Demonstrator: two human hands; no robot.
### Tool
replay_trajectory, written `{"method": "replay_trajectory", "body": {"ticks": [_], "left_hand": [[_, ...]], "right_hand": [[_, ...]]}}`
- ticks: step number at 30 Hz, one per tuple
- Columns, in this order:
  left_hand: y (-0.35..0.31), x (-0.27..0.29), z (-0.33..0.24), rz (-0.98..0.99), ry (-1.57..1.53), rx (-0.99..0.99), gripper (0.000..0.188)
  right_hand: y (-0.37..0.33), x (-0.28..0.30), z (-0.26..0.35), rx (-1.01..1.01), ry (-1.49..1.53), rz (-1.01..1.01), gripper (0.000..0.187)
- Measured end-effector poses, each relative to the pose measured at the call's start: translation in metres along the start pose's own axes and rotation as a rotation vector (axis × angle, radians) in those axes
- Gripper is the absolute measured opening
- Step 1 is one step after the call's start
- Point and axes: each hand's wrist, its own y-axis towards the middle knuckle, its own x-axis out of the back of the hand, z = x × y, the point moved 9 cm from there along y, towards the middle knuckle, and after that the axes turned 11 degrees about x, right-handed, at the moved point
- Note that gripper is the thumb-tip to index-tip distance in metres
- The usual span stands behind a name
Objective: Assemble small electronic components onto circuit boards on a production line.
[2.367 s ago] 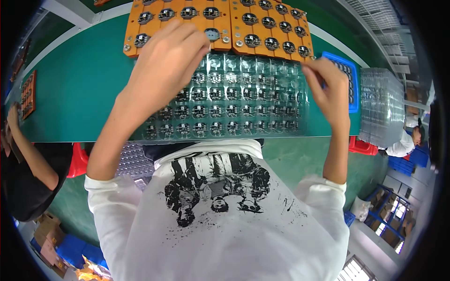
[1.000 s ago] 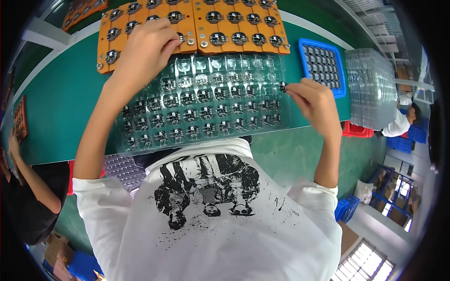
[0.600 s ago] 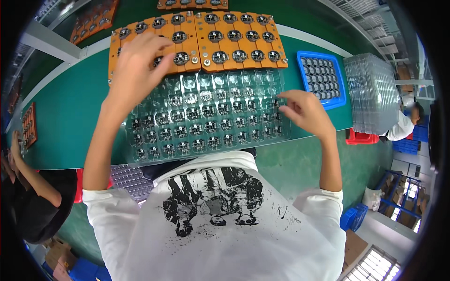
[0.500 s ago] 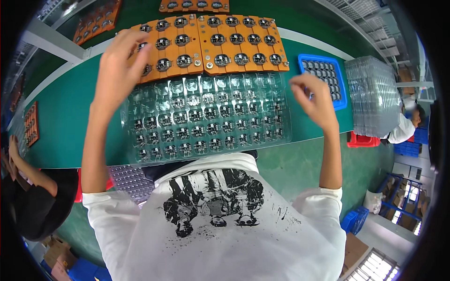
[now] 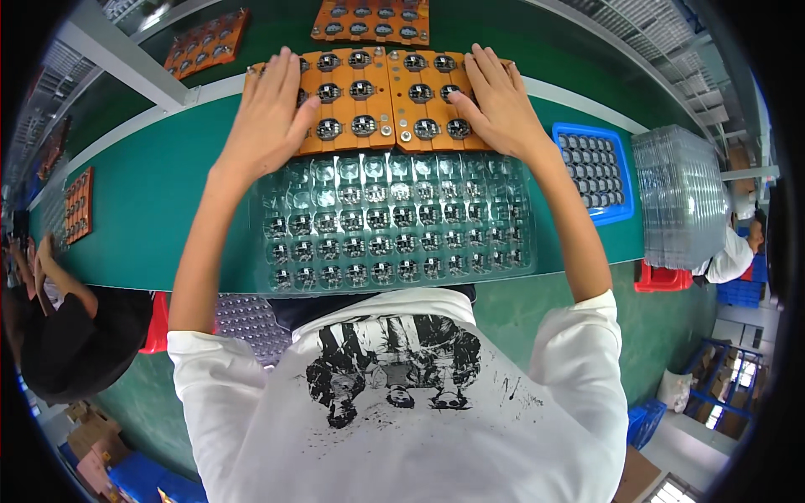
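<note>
Two orange fixture plates lie side by side on the green bench, a left plate and a right plate. Both carry rows of small round parts with circuit boards. My left hand rests flat over the left plate's outer end, fingers stretched out together. Over the right plate's outer part lies my right hand, fingers extended and thumb apart. The parts beneath both hands are hidden. Nearer my body sits a clear plastic blister tray; several of its rows hold small circuit parts, while cells along its far edge are empty.
To the right stand a blue tray of round parts and a tall stack of clear trays. More orange plates lie beyond and at far left. A co-worker in black sits at left. A metal post rises at back left.
Both hands, raised and apart before, have come down onto the orange plates. My right hand has moved away from beside the blue tray, leftward and farther forward. The whole view has shifted slightly.
</note>
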Motion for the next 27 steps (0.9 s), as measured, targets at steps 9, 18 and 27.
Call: {"method": "replay_trajectory", "body": {"ticks": [9, 18, 27], "left_hand": [[0.006, 0.004, -0.001, 0.131, -0.047, 0.047, 0.063], [0.008, -0.013, 0.004, 0.085, 0.020, 0.014, 0.061], [0.030, -0.024, -0.051, 0.068, -0.007, -0.100, 0.064]], "right_hand": [[0.004, 0.007, -0.018, -0.098, 0.044, 0.014, 0.073], [0.009, -0.015, -0.020, -0.124, -0.001, 0.126, 0.074], [0.031, -0.020, 0.021, 0.015, -0.014, 0.058, 0.066]]}}
